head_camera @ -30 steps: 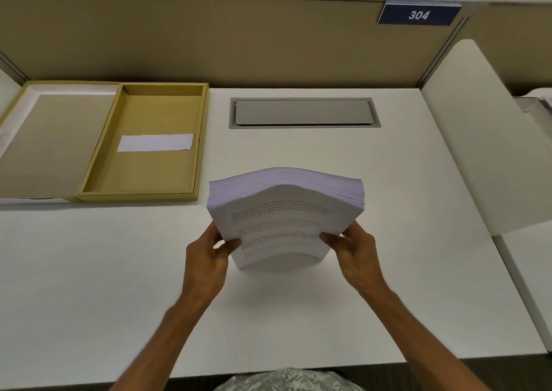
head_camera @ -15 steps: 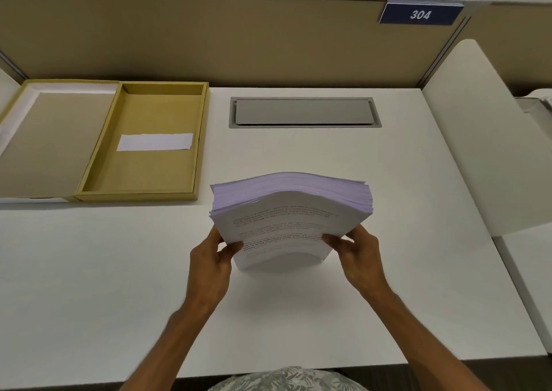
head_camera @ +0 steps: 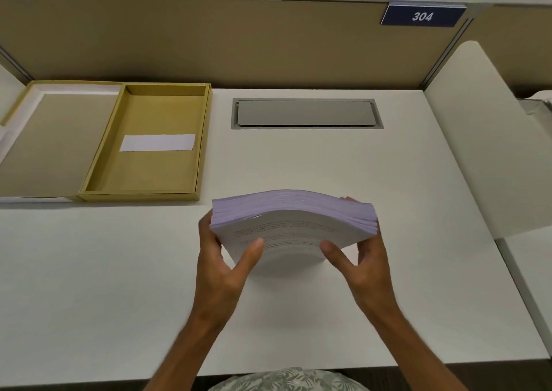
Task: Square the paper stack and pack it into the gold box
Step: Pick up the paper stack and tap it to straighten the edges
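A thick stack of white printed paper (head_camera: 294, 222) stands on its lower edge in the middle of the white desk, bowed upward in the middle. My left hand (head_camera: 222, 259) grips its left side, thumb on the front sheet. My right hand (head_camera: 363, 260) grips its right side, fingertips showing behind the top right corner. The open gold box (head_camera: 149, 143) lies flat at the back left of the desk, with a white slip of paper (head_camera: 157, 143) on its floor. The stack is right of and nearer than the box.
The box's hinged lid (head_camera: 50, 140) lies open to the left of the tray. A grey cable hatch (head_camera: 306, 113) is set into the desk behind the stack. A beige partition with a blue "304" sign (head_camera: 421, 17) closes the back. A white side panel (head_camera: 484, 140) stands at right.
The stack has dropped lower toward the desk and shifted slightly right. Both hands have slid further up its sides, and my right fingertips now wrap behind the top right corner.
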`<action>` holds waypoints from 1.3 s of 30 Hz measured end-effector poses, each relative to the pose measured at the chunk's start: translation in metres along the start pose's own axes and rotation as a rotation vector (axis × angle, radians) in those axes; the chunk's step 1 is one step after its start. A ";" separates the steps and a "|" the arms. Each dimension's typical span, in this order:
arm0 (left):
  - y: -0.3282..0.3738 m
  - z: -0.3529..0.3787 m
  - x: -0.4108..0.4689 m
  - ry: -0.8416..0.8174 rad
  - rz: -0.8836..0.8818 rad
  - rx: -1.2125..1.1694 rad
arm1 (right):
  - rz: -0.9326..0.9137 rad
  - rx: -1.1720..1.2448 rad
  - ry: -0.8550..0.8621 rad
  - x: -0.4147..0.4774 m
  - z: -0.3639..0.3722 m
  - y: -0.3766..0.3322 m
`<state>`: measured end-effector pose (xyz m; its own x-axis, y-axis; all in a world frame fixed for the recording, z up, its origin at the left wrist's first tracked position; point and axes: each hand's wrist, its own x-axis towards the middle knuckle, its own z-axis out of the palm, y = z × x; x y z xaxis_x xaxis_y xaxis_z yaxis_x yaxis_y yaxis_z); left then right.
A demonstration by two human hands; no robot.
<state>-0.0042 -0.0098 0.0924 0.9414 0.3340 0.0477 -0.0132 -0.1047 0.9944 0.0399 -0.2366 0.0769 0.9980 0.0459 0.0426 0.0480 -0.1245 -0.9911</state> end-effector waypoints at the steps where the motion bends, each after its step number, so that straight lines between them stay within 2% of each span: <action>1: 0.009 0.004 0.001 0.010 0.043 -0.048 | -0.040 0.048 0.002 -0.003 0.005 -0.009; 4: 0.025 0.017 0.000 0.048 0.044 -0.166 | -0.059 0.181 0.065 -0.012 0.021 -0.029; 12: 0.034 0.030 0.004 0.215 0.016 -0.313 | -0.096 0.297 0.222 -0.010 0.030 -0.046; 18: 0.040 0.043 0.011 0.436 -0.085 -0.219 | -0.058 0.321 0.337 -0.002 0.037 -0.055; 24: 0.039 0.043 0.014 0.474 -0.105 -0.141 | 0.028 0.266 0.439 0.006 0.038 -0.055; 39: 0.040 0.041 0.020 0.505 -0.088 -0.132 | 0.084 0.218 0.437 0.018 0.039 -0.058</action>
<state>0.0279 -0.0459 0.1289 0.6613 0.7495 -0.0296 -0.0144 0.0522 0.9985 0.0536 -0.1895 0.1298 0.9239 -0.3809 -0.0355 0.0039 0.1023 -0.9947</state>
